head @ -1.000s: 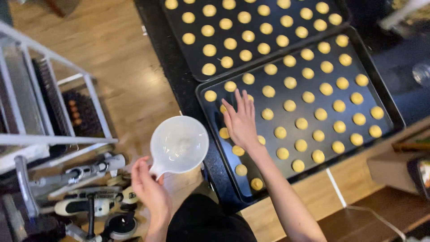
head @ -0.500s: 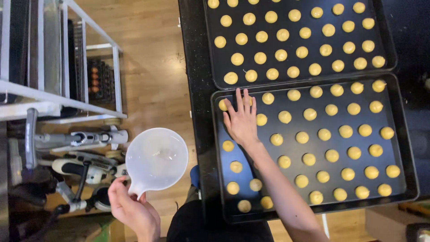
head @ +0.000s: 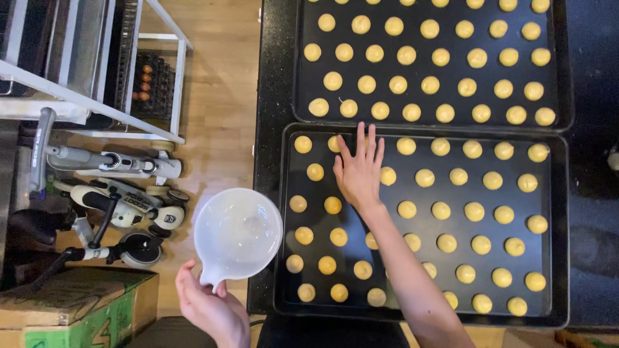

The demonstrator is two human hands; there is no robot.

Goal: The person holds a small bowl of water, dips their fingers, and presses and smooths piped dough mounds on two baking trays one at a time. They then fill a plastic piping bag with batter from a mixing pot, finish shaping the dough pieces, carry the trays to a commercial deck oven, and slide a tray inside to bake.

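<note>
Head view, straight down over the black counter [head: 271, 77]. Left hand [head: 209, 309] low in the picture, fingers curled around the short handle of a white bowl [head: 237, 233]: a closed, firm hold. Bowl kept level out over the wooden floor [head: 219, 96], just beside the left rim of the near tray [head: 561, 212] and not touching it. Inside of the bowl pale and glossy; empty or thinly filmed, cannot tell.

Right hand [head: 359, 174] stretched out flat, palm down, fingers straight and only slightly fanned, holding nothing. Resting in the upper left part of the near tray, fingertips up at the top row, among the yellow dough rounds [head: 440, 210]. Likely a round or two under the palm, hidden from here.

As for progress: far tray [head: 298, 64] packed with neat rows of rounds, near tray likewise, no obvious gaps except under the hand and forearm. Laying-out looks finished, by this judgement. No telling touched rounds from untouched ones: all much the same shape and colour. With the hand at the top left corner, seemingly most of the near tray not yet reached.

Off to the left, a metal rack [head: 97, 64], a few ride-on toys [head: 122, 206], a cardboard box [head: 77, 303].
</note>
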